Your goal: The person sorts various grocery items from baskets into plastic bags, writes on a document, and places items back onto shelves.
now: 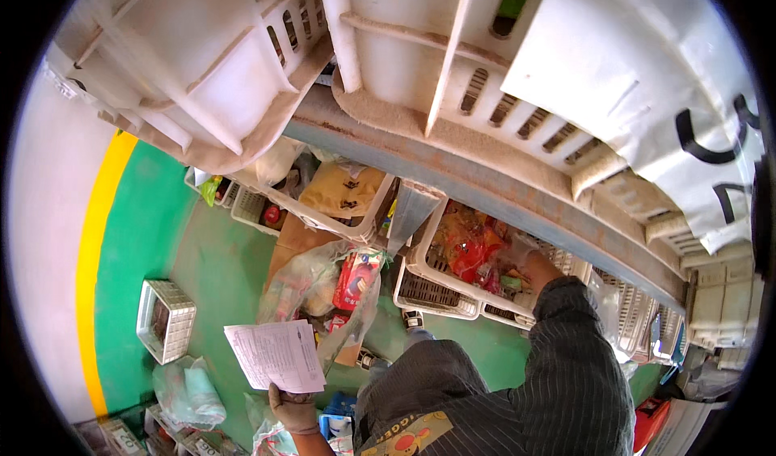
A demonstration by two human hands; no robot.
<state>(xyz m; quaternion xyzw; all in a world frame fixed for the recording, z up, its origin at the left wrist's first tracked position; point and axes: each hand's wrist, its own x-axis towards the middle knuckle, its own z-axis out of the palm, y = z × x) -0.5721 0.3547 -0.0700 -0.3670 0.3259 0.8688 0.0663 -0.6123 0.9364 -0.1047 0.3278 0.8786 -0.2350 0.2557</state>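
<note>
My left hand (295, 411), in a glove, is closed on the lower edge of several printed paper sheets (276, 355). At the right, my right arm in a dark striped sleeve reaches under a metal shelf beam (485, 173). The right hand (533, 268) is inside a white plastic crate (418, 255), beside red and orange plastic-wrapped packages (469, 250). Its fingers are hard to make out among the packages. Between the hands, a clear plastic bag (295, 278) on the floor holds a red box (354, 280) and other goods.
Large white crates (396, 52) stand on the beam overhead, close above my arm. Under it, another crate (376, 225) holds a yellow package (343, 191). A small white basket (166, 323) and a filled plastic bag (190, 395) lie on the green floor at left.
</note>
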